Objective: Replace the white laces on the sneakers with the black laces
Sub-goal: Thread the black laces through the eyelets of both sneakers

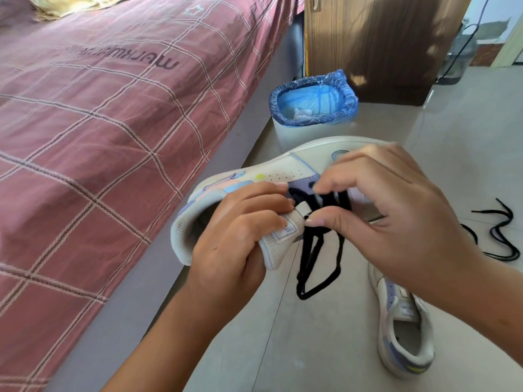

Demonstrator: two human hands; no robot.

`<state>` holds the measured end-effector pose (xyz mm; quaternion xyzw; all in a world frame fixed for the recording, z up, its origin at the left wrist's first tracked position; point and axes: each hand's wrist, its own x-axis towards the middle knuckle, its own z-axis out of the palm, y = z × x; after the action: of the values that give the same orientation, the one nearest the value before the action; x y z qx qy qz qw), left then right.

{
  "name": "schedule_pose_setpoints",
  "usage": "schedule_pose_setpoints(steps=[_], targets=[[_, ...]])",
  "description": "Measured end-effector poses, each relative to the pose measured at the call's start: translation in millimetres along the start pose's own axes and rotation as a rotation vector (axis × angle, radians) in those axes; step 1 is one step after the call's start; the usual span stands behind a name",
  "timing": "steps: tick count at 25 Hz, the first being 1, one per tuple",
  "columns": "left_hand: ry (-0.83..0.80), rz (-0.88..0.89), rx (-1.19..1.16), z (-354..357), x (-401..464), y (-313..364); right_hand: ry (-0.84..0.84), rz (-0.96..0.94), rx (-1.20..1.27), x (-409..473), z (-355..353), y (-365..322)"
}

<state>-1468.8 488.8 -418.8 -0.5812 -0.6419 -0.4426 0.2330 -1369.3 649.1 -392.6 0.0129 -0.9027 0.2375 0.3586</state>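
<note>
The held sneaker (271, 176), cream with lilac and pale-blue panels, lies on its side in the air just in front of the blue-lined bin (312, 101), the left hand (240, 236) gripping its tongue and collar. The right hand (390, 205) pinches the black lace (319, 258), whose loops dangle below. Right of this shoe, the second sneaker (404, 332) and a loose black lace (498, 230) lie on the floor (325, 349).

Left hand (235, 236), right hand (396, 210): fingers curled.
</note>
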Motion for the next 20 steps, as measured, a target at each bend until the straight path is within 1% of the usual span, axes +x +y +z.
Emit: schedule_pose_setpoints(steps=[2,4,8,11,13,15,16,18,20], targets=[[-0.015,0.032,0.025,-1,0,2,-0.094,-0.017,-0.027,4,-5,2],[-0.032,0.05,0.034,-3,-1,2,-0.182,-0.021,0.018,8,-8,5],[0.053,0.006,0.091,1,-2,-2,-0.237,0.054,0.158,12,-11,8],[-0.002,-0.033,0.021,6,-5,-10,-0.312,0.108,0.253,18,-8,11],[-0.062,-0.117,-0.093,10,-5,-18,-0.392,0.162,0.284,26,-4,20],[-0.115,-0.291,-0.234,14,-6,-26,-0.423,0.293,0.29,36,0,38],[-0.136,-0.373,-0.298,16,-8,-29,-0.401,0.391,0.312,42,4,52],[-0.167,-0.498,-0.436,18,-10,-34,-0.263,0.645,0.368,50,13,92],[-0.181,-0.603,-0.579,15,-10,-37,-0.109,0.922,0.252,39,10,141]])
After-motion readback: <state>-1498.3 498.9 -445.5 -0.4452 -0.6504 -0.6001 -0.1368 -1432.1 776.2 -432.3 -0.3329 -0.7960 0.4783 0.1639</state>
